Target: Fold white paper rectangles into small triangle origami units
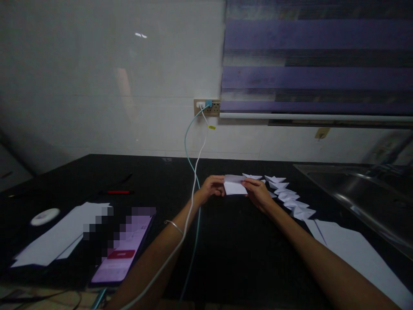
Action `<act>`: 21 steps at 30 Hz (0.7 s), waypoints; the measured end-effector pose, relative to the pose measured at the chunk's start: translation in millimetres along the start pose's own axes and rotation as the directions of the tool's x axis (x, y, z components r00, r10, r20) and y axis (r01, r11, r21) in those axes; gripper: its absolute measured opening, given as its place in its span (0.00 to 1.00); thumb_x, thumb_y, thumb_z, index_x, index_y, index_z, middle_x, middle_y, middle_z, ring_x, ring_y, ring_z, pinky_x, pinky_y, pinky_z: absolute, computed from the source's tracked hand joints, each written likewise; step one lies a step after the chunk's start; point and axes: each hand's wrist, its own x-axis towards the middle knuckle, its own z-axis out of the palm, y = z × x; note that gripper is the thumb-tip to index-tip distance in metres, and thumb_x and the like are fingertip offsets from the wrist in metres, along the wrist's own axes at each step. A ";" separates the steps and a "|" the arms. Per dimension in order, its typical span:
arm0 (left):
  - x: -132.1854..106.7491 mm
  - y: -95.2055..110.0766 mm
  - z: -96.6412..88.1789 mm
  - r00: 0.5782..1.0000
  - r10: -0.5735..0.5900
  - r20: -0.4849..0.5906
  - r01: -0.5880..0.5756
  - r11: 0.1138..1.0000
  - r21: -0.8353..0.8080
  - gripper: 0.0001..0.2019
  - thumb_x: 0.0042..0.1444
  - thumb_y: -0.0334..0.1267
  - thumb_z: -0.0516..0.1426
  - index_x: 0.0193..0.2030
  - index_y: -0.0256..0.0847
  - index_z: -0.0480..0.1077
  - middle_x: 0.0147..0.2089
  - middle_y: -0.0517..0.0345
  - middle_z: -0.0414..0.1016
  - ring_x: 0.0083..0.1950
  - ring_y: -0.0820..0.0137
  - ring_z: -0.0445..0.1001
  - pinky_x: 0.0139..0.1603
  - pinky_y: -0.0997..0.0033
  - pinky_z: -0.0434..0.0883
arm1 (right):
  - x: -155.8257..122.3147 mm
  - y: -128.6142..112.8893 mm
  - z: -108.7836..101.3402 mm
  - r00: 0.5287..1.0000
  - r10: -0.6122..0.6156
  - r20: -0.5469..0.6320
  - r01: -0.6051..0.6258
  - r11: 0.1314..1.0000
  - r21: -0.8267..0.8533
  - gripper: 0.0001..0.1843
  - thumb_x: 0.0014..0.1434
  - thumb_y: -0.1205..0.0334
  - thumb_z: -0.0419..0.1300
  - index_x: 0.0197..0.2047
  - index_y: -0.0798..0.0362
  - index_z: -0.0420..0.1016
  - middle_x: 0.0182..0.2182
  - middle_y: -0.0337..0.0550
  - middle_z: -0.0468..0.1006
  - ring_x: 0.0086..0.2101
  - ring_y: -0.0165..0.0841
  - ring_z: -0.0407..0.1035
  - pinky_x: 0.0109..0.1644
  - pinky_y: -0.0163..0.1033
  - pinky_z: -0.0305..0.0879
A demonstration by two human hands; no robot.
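While both hands meet over the middle of the desk [238, 249] in the head view, they grasp one small white paper [235, 187] between them. The left hand [213, 186] pinches its left edge and the right hand [258, 192] its right, thumb on top; holding both sides probably keeps so light a piece flat and steady. The paper has a crease across it and appears held just above the desk, though any gap is hard to judge.

Beyond and beside the right hand stand folded shapes [289, 196] in rows (some partly hidden by that hand), likely lined up to leave the working spot free. Loose sheets [358, 254] lie near the right forearm, seemingly within easy reach. More pages [61, 234] lie at the left, between a white disc [45, 216] and a phone [121, 258], with a red pen [119, 192] behind. A white cord [194, 189] runs from the socket [211, 107] across the left forearm.
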 end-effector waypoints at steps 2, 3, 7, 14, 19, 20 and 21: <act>-0.2 4.9 3.1 0.997 -0.073 0.013 0.074 0.995 -0.062 0.26 0.52 0.55 0.54 0.45 0.32 0.71 0.30 0.52 0.74 0.24 0.74 0.71 0.20 0.78 0.59 | 0.5 1.1 -0.3 1.000 -0.009 0.006 0.009 1.000 0.001 0.12 0.42 0.60 0.69 0.31 0.56 0.80 0.24 0.41 0.75 0.23 0.30 0.65 0.23 0.35 0.60; -0.7 7.8 5.6 0.991 -0.129 0.018 0.130 0.991 -0.044 0.30 0.53 0.61 0.50 0.44 0.31 0.71 0.28 0.52 0.73 0.22 0.74 0.70 0.19 0.77 0.58 | 0.7 1.5 -0.5 1.000 -0.014 0.011 0.014 1.000 -0.003 0.12 0.42 0.60 0.69 0.32 0.56 0.80 0.25 0.42 0.75 0.23 0.30 0.65 0.24 0.36 0.60; -6.6 17.7 17.6 0.988 -0.120 0.102 0.088 0.957 0.278 0.30 0.57 0.60 0.48 0.35 0.30 0.73 0.23 0.53 0.73 0.21 0.76 0.68 0.19 0.78 0.56 | 0.2 0.4 -0.1 0.999 -0.040 0.036 0.041 0.998 -0.043 0.16 0.43 0.61 0.68 0.38 0.56 0.81 0.28 0.44 0.78 0.25 0.31 0.66 0.26 0.36 0.59; -13.1 19.0 18.5 0.977 -0.060 0.205 -0.033 0.907 0.420 0.23 0.57 0.52 0.54 0.35 0.29 0.73 0.26 0.53 0.74 0.22 0.77 0.68 0.21 0.79 0.56 | -3.0 -5.9 3.1 0.996 0.005 0.087 -0.004 1.000 -0.017 0.18 0.50 0.56 0.64 0.44 0.53 0.78 0.26 0.41 0.74 0.24 0.29 0.64 0.21 0.33 0.58; -10.2 14.7 14.1 0.968 -0.023 0.250 -0.085 0.907 0.412 0.25 0.55 0.55 0.55 0.36 0.29 0.73 0.27 0.52 0.74 0.25 0.77 0.69 0.25 0.79 0.59 | -3.4 -3.2 3.3 0.987 -0.017 0.159 0.031 0.996 -0.086 0.18 0.49 0.53 0.65 0.41 0.55 0.77 0.27 0.41 0.73 0.22 0.26 0.62 0.21 0.33 0.58; -9.7 14.2 13.7 0.966 -0.013 0.257 -0.097 0.907 0.410 0.25 0.55 0.55 0.55 0.36 0.29 0.73 0.27 0.52 0.74 0.25 0.76 0.69 0.25 0.78 0.60 | -3.3 -2.6 3.1 0.985 -0.018 0.171 0.037 0.993 -0.109 0.18 0.49 0.54 0.66 0.40 0.56 0.76 0.27 0.41 0.74 0.21 0.26 0.62 0.22 0.33 0.58; -9.4 13.8 13.4 0.964 -0.006 0.265 -0.106 0.907 0.407 0.25 0.55 0.55 0.55 0.36 0.29 0.73 0.27 0.52 0.74 0.25 0.76 0.69 0.26 0.78 0.60 | -3.1 -2.0 2.9 0.984 -0.017 0.178 0.040 0.991 -0.129 0.17 0.48 0.54 0.66 0.39 0.56 0.76 0.26 0.41 0.74 0.21 0.26 0.62 0.22 0.33 0.57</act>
